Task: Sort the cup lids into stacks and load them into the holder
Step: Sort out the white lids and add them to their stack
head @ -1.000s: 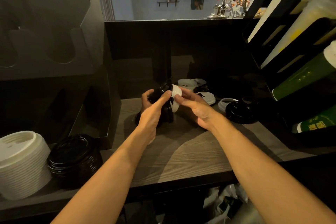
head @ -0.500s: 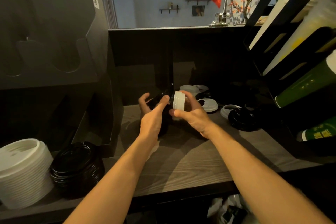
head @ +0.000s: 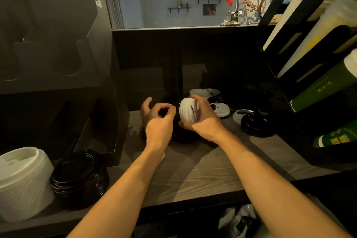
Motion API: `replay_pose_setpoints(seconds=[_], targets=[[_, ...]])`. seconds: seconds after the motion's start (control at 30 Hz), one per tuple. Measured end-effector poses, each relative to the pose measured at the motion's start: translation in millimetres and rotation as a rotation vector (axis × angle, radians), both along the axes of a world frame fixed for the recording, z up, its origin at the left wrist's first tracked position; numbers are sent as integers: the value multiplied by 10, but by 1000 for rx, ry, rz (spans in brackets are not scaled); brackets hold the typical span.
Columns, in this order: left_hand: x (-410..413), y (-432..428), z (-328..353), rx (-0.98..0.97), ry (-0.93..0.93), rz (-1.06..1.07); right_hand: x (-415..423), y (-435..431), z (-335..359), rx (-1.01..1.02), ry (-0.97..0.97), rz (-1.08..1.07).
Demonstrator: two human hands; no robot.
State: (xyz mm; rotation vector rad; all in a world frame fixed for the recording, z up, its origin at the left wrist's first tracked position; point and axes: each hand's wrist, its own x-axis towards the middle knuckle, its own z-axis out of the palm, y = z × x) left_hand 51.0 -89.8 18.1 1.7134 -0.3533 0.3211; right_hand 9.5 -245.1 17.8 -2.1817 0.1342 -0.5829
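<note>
Near bench (head: 193, 176) edge, eight o'clock: white stack (head: 23, 181) and black stack (head: 79, 177) stand side by side, sorted by colour.
Hands, centre: right hand (head: 202, 120) grips white lids (head: 188, 110) on edge, probably to square them; left hand (head: 157, 120) is curled, and whether it holds anything is too dark to tell.
One o'clock, beyond: loose lids (head: 220, 109) lie unsorted.
Ten o'clock, far: holder (head: 58, 54), likely awaiting stacks.

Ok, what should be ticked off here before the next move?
1. Right hand grips the held white lids: ok, fingers curled round them, lids on edge.
2. Left hand free: cannot tell, fingers curled over a dark patch.
3. White stack ready to receive: ok, it sits beside the black stack.
4. Loose lids gathered: not ok, a loose white lid and a loose black lid lie on the counter.
5. Holder loaded: not ok, no lids visible in its cutouts.
</note>
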Motion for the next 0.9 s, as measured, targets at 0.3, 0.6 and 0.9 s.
replay_pose_setpoints(seconds=[0.3,0.6,0.9], targets=[[-125,-22,71,-52,76,-216,-53,40,6,-1,-87,42],[-54,31,149,-303,291,-254,-9,79,7,341,-85,163],[-77,17,81,-1,104,5,-63,96,16,40,-97,-9]])
